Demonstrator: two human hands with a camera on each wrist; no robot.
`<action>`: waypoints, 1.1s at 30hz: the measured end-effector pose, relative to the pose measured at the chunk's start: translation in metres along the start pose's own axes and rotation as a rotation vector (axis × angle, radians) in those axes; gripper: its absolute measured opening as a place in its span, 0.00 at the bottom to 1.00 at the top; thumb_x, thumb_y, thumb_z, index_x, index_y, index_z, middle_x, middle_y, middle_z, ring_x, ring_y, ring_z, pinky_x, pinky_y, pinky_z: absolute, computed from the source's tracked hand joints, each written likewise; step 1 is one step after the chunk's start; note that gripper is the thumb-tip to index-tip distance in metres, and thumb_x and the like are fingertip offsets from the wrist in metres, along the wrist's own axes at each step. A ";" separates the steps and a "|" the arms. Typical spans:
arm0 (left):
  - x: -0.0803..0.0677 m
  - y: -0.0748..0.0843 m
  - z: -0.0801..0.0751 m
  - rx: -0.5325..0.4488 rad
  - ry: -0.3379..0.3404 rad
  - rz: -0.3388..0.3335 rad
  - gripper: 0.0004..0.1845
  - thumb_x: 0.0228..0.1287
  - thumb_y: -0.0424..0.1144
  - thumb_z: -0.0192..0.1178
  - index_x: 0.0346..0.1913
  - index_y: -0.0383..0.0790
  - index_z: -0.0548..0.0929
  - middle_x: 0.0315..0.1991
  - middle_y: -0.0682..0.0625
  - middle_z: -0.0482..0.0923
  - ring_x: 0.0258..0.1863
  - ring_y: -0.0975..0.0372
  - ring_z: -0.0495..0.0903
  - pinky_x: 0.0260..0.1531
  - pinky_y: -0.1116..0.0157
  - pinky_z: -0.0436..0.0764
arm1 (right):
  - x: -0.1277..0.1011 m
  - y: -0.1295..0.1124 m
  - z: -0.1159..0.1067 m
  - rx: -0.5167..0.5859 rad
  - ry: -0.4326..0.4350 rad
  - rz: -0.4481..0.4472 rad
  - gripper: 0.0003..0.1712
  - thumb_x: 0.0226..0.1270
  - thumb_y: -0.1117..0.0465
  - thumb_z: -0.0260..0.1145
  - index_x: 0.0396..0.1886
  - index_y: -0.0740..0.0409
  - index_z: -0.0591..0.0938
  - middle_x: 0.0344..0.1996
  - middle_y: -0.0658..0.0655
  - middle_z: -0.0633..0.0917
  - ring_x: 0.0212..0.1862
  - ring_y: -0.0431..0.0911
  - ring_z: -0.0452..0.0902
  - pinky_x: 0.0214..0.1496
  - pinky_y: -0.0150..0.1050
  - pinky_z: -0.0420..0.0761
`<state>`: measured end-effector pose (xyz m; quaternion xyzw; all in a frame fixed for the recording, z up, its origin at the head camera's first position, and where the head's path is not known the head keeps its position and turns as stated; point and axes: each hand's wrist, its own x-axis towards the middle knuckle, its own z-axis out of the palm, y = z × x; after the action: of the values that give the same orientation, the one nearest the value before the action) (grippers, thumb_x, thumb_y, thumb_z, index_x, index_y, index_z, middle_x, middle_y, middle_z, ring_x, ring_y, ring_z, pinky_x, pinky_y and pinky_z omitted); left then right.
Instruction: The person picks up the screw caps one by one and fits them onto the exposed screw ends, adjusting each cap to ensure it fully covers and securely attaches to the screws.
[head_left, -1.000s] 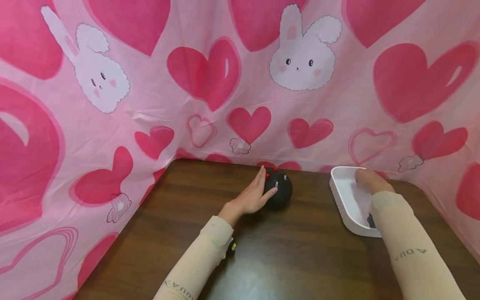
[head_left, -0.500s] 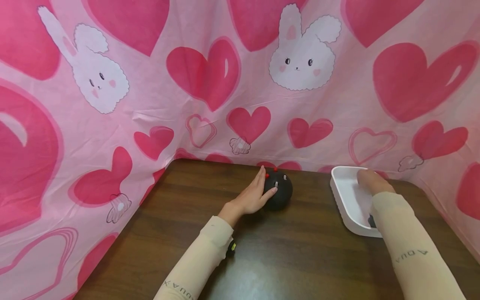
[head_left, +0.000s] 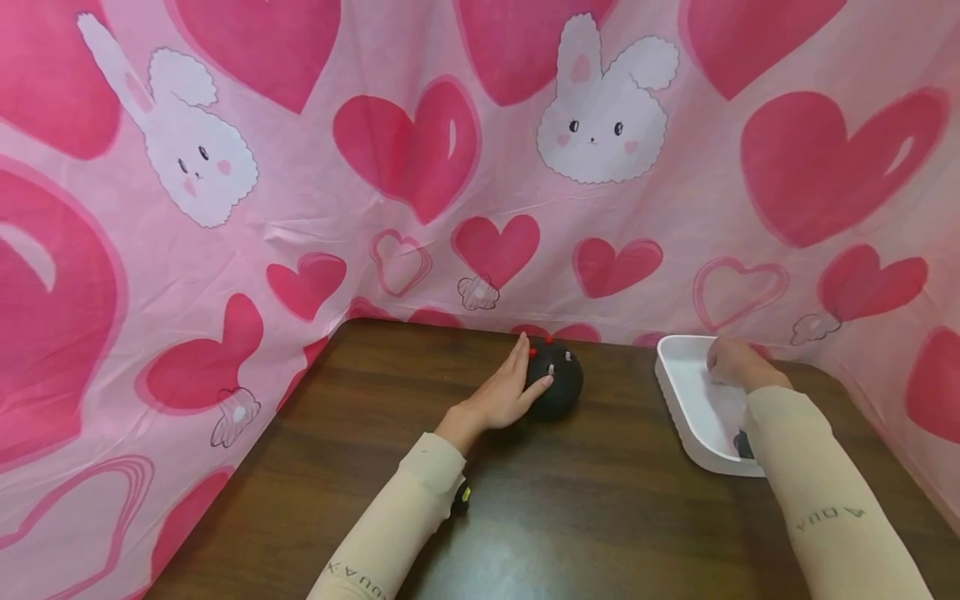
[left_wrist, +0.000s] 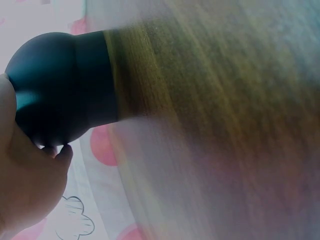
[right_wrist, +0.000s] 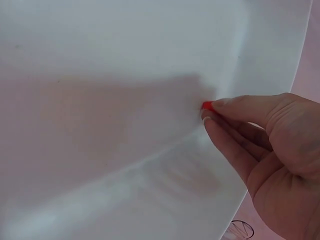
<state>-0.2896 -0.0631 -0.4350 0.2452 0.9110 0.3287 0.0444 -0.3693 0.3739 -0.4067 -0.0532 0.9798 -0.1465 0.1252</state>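
Note:
A black ball [head_left: 562, 396] on a short black base [left_wrist: 97, 77] stands on the table, with red pegs [head_left: 549, 340] and grey pegs [head_left: 551, 369] sticking out of its top. My left hand [head_left: 491, 402] holds it from the left, thumb on the near side and fingers along the far side. Over at the right, my right hand [head_left: 738, 365] is inside a white tray [head_left: 688, 367]. Thumb and fingertips pinch a small red piece [right_wrist: 206, 105] close to the tray's corner; most of the piece is hidden by them.
Partly behind the right sleeve [head_left: 810, 492], a small dark object [head_left: 743, 444] shows in the tray. Pink cloth [head_left: 420, 275] with hearts and rabbits hangs behind and beside the brown wooden table [head_left: 360, 400]. A black and yellow device [head_left: 462, 496] sits at the left wrist.
My right hand has turned and lifted slightly within the tray, its fingers now drawn together more visibly. My left hand and the ball have kept their place.

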 end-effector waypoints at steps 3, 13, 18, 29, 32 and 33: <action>0.001 0.000 0.000 -0.001 0.000 -0.001 0.50 0.75 0.68 0.43 0.83 0.45 0.32 0.84 0.53 0.28 0.83 0.59 0.38 0.78 0.55 0.49 | 0.000 -0.001 0.001 0.008 0.010 -0.062 0.06 0.59 0.73 0.69 0.35 0.74 0.86 0.27 0.60 0.84 0.32 0.53 0.78 0.37 0.47 0.84; 0.002 -0.002 0.002 0.002 0.003 0.009 0.51 0.75 0.69 0.42 0.83 0.44 0.32 0.84 0.52 0.28 0.83 0.59 0.38 0.78 0.56 0.50 | -0.005 -0.014 -0.003 0.052 0.028 -0.138 0.07 0.62 0.73 0.69 0.39 0.74 0.86 0.29 0.59 0.86 0.33 0.51 0.80 0.39 0.49 0.86; 0.003 -0.002 0.002 0.009 0.006 0.015 0.51 0.76 0.68 0.42 0.83 0.40 0.34 0.84 0.50 0.29 0.83 0.58 0.38 0.78 0.56 0.49 | -0.007 -0.020 -0.008 0.061 0.057 -0.218 0.06 0.62 0.73 0.71 0.37 0.73 0.87 0.28 0.58 0.87 0.31 0.49 0.81 0.39 0.50 0.87; 0.002 0.000 0.001 0.012 -0.002 0.000 0.50 0.75 0.68 0.43 0.83 0.43 0.33 0.84 0.52 0.28 0.83 0.59 0.38 0.78 0.57 0.49 | -0.012 -0.036 -0.017 0.113 0.139 -0.345 0.03 0.62 0.74 0.69 0.31 0.71 0.87 0.23 0.58 0.86 0.26 0.47 0.79 0.23 0.41 0.82; 0.003 0.000 0.000 0.014 0.000 0.004 0.50 0.76 0.68 0.43 0.83 0.42 0.33 0.84 0.51 0.29 0.83 0.59 0.38 0.78 0.57 0.49 | -0.014 -0.041 -0.020 0.126 0.143 -0.350 0.03 0.63 0.73 0.69 0.32 0.72 0.87 0.24 0.59 0.87 0.26 0.48 0.80 0.20 0.39 0.80; 0.003 0.000 0.001 0.017 0.000 0.005 0.50 0.76 0.68 0.43 0.83 0.42 0.33 0.84 0.51 0.28 0.83 0.59 0.37 0.78 0.57 0.49 | -0.015 -0.042 -0.021 0.124 0.148 -0.354 0.03 0.63 0.73 0.69 0.33 0.72 0.87 0.25 0.59 0.87 0.26 0.48 0.80 0.20 0.38 0.80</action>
<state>-0.2920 -0.0611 -0.4350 0.2480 0.9131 0.3210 0.0416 -0.3575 0.3417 -0.3710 -0.2059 0.9508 -0.2297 0.0282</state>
